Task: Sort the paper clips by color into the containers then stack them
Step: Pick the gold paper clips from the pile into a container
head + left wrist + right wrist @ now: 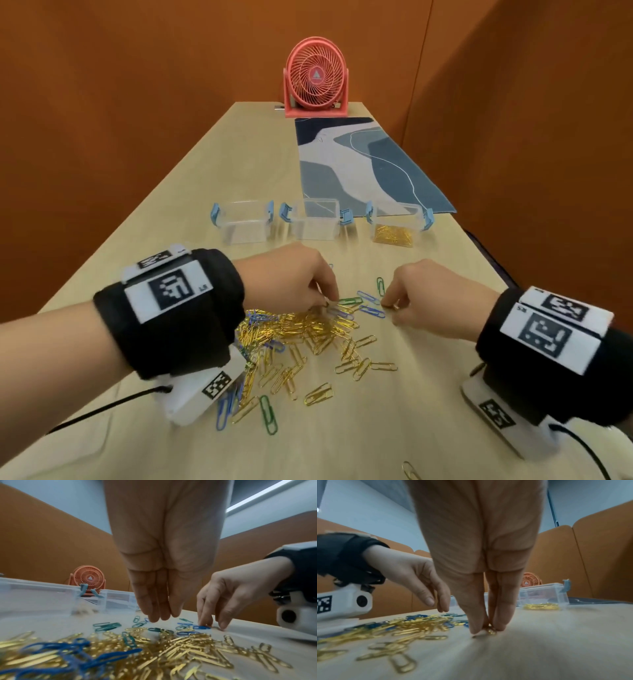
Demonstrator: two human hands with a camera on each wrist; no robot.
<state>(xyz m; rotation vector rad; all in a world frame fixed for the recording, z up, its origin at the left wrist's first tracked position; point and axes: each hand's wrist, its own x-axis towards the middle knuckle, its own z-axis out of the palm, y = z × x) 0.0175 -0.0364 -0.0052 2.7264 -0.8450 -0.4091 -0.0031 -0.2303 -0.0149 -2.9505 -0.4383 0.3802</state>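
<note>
Fingertips of the right hand [423, 296] pinched a gold clip [491, 630] against the surface [394, 428], thumb on one side and two fingers [500, 615] on the other, as the right wrist view showed. The left hand [291, 277] reached down at the far edge of the paper clip pile [298, 339], its fingers pointing downward and loosely together; in the left wrist view they hung relaxed just above a few teal and blue clips and held nothing that could be seen. The two hands were near each other, with a green clip [349, 301] and two blue clips [371, 305] lying between them.

The pile, mostly gold with blue and green mixed in, spread from under the left wrist toward the centre of the surface. Loose clips lay nearer the person, among them a large green clip [269, 414] and a blue one [222, 411] beside it.

Beyond the hands stood three clear containers in a row, each with blue latches and no lid. The left container [244, 221] and the middle container [315, 219] looked empty, while the right container [397, 221] had gold clips on its bottom. Behind them lay a blue and white patterned mat [359, 164], and at the far end of the surface stood a coral desk fan [315, 78]. Orange partitions [120, 120] enclosed the space. Both wrists wore black bands with white marker tags.
</note>
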